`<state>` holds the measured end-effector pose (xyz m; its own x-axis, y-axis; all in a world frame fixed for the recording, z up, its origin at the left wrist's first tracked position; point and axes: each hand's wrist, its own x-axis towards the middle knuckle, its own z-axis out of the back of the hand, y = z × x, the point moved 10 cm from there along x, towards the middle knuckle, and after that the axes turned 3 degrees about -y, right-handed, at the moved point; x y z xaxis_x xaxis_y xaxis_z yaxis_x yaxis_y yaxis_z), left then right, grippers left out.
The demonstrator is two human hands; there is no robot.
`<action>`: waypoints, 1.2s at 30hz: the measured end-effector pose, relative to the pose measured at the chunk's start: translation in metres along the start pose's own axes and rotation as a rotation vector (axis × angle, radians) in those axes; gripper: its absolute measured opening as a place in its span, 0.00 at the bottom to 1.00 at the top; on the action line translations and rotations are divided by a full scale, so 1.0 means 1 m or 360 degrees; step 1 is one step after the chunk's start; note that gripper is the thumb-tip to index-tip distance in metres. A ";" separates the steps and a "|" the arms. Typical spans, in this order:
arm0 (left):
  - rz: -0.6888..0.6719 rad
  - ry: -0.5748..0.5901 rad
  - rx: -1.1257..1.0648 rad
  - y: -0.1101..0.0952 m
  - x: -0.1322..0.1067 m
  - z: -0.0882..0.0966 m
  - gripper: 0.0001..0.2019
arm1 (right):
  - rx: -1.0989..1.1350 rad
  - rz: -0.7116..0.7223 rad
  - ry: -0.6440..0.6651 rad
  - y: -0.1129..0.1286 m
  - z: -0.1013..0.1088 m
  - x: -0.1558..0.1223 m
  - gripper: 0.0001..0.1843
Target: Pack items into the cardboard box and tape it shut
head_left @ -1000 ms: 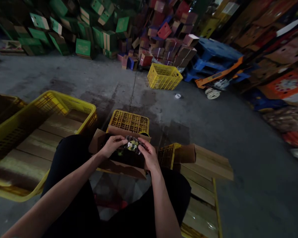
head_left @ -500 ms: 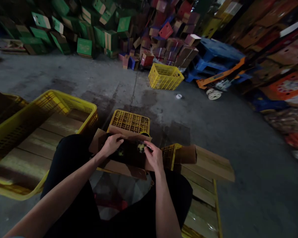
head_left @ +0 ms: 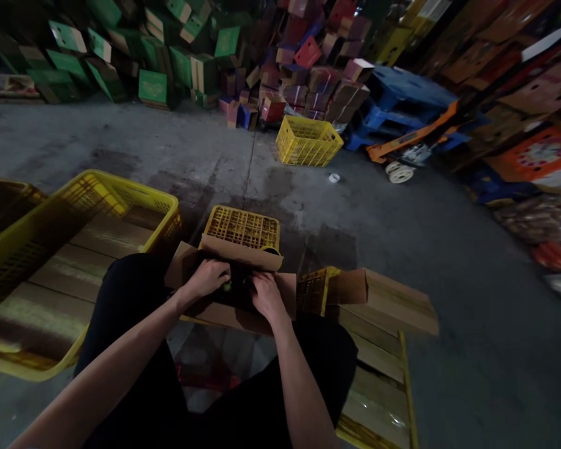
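Note:
An open cardboard box (head_left: 243,318) with raised flaps sits between my knees, its inside very dark. My left hand (head_left: 209,278) reaches over its left part with the fingers curled; what they hold, if anything, is lost in shadow. My right hand (head_left: 265,293) dips into its right part, fingers bent downward, and anything in them is hidden. A faint greenish patch shows in the dark between my hands, too dim to name. Just behind the box is a yellow crate with a grid surface (head_left: 243,226).
At left stands a large yellow crate (head_left: 175,215) of closed cartons. Cartons in another yellow crate (head_left: 404,380) lie at right, with a long carton (head_left: 399,299) across them. Farther off are a yellow crate (head_left: 308,142), an orange pallet jack (head_left: 414,134), blue pallets (head_left: 402,93) and piled boxes (head_left: 154,87).
My right hand has moved left and down into the box from its right side, where it was at a round, dark-and-pale thing. That thing is now hidden. My left hand stays nearly in place.

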<state>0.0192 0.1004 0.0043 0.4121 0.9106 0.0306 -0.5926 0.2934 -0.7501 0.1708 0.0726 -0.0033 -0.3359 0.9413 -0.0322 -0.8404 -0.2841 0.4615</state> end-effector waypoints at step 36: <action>0.0162 -0.0031 0.0069 0.002 0.009 -0.015 0.15 | -0.0190 -0.0101 -0.0071 -0.013 0.012 0.005 0.31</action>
<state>0.0328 0.1049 -0.0068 0.3348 0.9418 -0.0313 -0.6605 0.2109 -0.7206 0.1850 0.0831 0.0009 -0.2637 0.9645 -0.0171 -0.9049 -0.2412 0.3507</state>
